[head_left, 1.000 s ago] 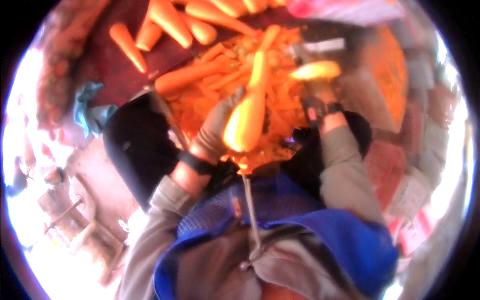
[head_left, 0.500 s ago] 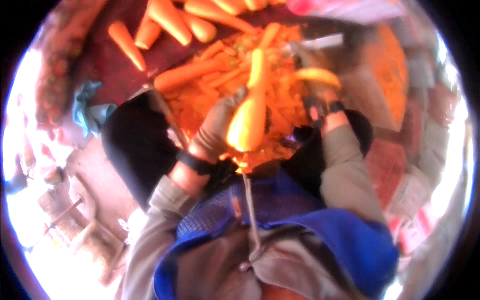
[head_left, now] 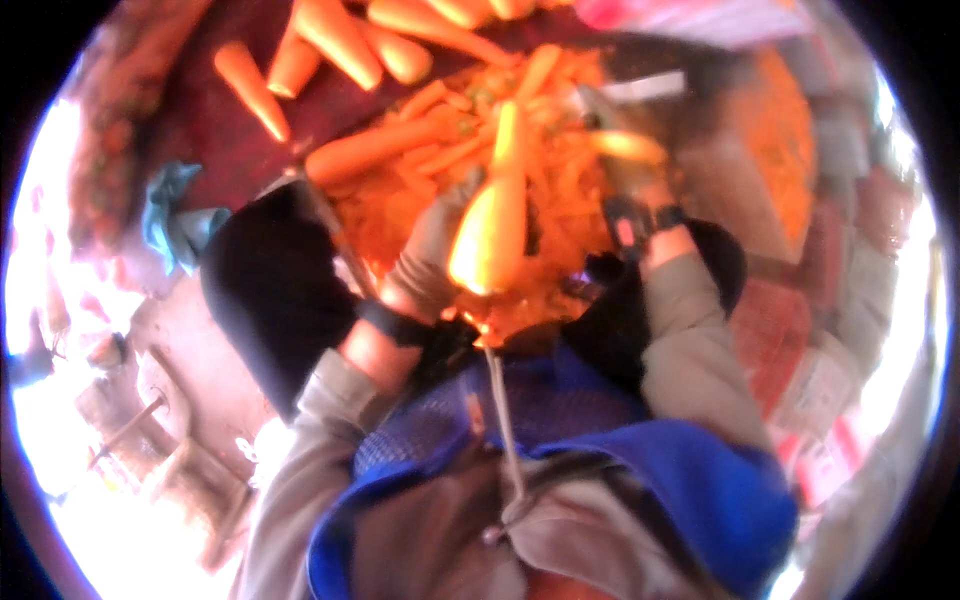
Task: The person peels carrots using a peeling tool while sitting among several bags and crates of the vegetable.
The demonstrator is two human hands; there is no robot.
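Note:
My gloved left hand (head_left: 425, 250) is closed round a large peeled carrot (head_left: 490, 225), held lengthwise over a heap of carrots and orange scraps (head_left: 395, 215). My right hand (head_left: 635, 190) is at the right of the heap, its fingers smeared by motion. A bright yellow-orange piece (head_left: 625, 145) lies across or above these fingers; whether they grip it, I cannot make out. A pale, flat strip (head_left: 645, 85), perhaps a blade, shows just beyond that hand, whose grip on it is unclear.
Whole carrots (head_left: 335, 45) lie on a dark red surface (head_left: 200, 130) at the back. A crumpled blue cloth (head_left: 175, 220) is left of my knee, an orange shredded pile (head_left: 780, 130) at right. Wooden objects (head_left: 190, 460) stand at lower left; pale packages (head_left: 820, 395) at right.
The carrot in my left hand has shifted slightly left. The yellow-orange piece by my right hand has changed angle and moved a little left; that hand remains blurred in much the same place.

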